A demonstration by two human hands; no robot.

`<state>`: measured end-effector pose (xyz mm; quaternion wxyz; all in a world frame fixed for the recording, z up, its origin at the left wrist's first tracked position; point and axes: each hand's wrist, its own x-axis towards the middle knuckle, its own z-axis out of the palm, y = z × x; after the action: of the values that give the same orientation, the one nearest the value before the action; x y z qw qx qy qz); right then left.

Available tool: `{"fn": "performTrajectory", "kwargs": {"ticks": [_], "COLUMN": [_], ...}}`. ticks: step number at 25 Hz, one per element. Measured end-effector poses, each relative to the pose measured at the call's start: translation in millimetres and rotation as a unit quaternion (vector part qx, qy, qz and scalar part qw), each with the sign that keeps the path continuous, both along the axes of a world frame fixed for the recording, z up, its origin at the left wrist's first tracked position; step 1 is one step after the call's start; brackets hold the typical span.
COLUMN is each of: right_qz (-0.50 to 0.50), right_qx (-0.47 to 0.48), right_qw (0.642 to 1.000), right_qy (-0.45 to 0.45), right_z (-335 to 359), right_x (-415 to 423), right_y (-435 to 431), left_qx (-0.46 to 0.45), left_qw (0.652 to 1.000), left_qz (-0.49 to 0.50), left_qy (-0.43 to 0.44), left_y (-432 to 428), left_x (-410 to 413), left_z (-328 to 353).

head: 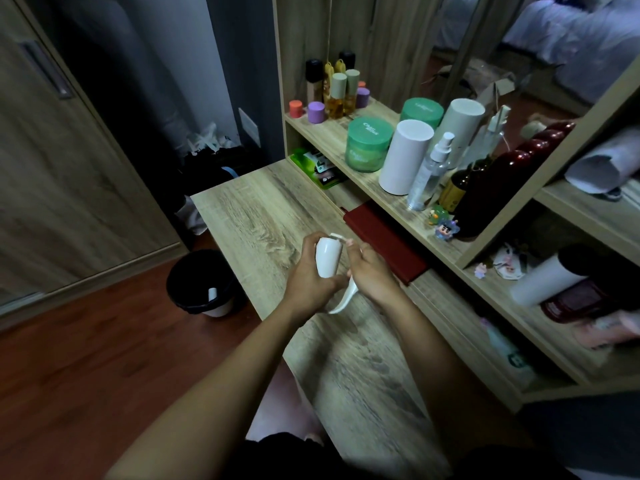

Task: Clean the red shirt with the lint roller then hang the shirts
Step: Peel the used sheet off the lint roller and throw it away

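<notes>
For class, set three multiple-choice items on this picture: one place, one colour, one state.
1. Where is the black bin? A on the floor beside the desk B on a shelf C on the bed
2. The flat book on the desk is: A blue B dark red C yellow
3. The lint roller is: A on the desk B in the bin C in both hands
Answers: A, it stands on the floor; B, dark red cover; C, left hand grips the roll, right hand pinches it.

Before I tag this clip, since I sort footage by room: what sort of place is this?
Most likely a bedroom dressing corner: wooden shelves crowded with green round jars and clear spray bottles, a mirror reflecting a bed with pale bedding, and a wood-grain wardrobe door at the left.
</notes>
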<state>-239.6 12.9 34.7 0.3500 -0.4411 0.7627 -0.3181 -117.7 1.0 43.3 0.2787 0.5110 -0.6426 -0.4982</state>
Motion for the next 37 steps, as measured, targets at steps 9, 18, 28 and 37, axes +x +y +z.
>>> {"fn": "performTrajectory", "kwargs": {"ticks": [9, 18, 28, 37], "right_qz": [0.094, 0.080, 0.092, 0.026], "right_qx": [-0.049, -0.172, -0.167, -0.170], "right_qw": [0.992, 0.979, 0.982, 0.984], "right_qy": [-0.075, 0.069, 0.008, -0.045], "right_z": [1, -27, -26, -44], "right_x": [-10, 8, 17, 20], "right_y": [31, 45, 46, 53], "left_qx": [-0.132, -0.343, -0.414, -0.245], "left_qw": [0.983, 0.893, 0.868, 0.932], "left_qz": [-0.033, -0.045, -0.050, -0.134], "left_qy": [-0.119, -0.288, -0.269, -0.230], "left_y": [-26, -20, -19, -36], "left_x": [12, 17, 28, 30], "left_z": [10, 0, -1, 21]}}
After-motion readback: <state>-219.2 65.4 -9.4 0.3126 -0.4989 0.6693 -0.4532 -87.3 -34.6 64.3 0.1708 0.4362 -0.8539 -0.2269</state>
